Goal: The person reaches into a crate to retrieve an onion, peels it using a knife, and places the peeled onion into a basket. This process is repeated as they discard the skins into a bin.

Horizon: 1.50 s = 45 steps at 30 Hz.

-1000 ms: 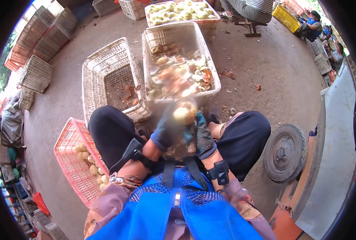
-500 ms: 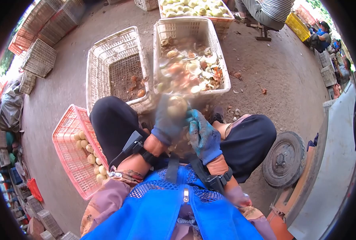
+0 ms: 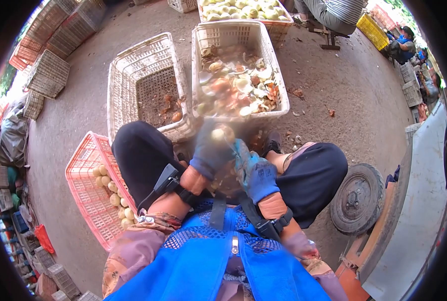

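An onion is gripped in my gloved left hand, held up between my knees and somewhat blurred. Close beside it on the right is my gloved right hand, its fingers curled in towards the onion. Whatever the right fingers hold, if anything, is hidden or too blurred to name. Just beyond both hands stands a white crate with onion skins and peelings in it.
Left of that crate is another white crate with a few scraps. A pink crate of peeled onions stands by my left knee. At right lies a wheel. A seated person is farther off.
The onion in my left hand has turned slightly and shows a paler patch. My right hand has rolled, showing more of the back of its glove. The crates look unchanged.
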Each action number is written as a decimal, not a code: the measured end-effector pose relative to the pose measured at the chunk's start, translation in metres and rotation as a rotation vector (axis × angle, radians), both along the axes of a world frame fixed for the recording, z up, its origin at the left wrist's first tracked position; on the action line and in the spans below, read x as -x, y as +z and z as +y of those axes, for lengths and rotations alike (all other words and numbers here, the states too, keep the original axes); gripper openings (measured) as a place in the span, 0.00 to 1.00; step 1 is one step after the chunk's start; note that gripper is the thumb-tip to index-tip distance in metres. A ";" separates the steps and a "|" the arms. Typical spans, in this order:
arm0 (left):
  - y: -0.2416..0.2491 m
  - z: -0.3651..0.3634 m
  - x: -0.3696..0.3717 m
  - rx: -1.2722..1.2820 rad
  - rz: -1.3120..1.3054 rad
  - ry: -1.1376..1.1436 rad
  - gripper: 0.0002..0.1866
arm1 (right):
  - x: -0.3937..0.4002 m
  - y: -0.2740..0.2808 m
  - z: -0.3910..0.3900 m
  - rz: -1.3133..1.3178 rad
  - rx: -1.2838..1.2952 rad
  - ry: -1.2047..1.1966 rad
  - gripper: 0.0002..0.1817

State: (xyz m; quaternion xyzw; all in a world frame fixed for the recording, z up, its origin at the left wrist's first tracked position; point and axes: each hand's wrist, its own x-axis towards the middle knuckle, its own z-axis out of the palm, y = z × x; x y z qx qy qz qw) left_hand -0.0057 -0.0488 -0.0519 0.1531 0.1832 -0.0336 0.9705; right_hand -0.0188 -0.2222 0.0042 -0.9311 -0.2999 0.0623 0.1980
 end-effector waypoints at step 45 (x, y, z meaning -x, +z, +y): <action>-0.001 0.008 0.001 -1.514 -0.296 -0.039 0.17 | -0.008 -0.002 0.009 0.168 0.088 -0.048 0.22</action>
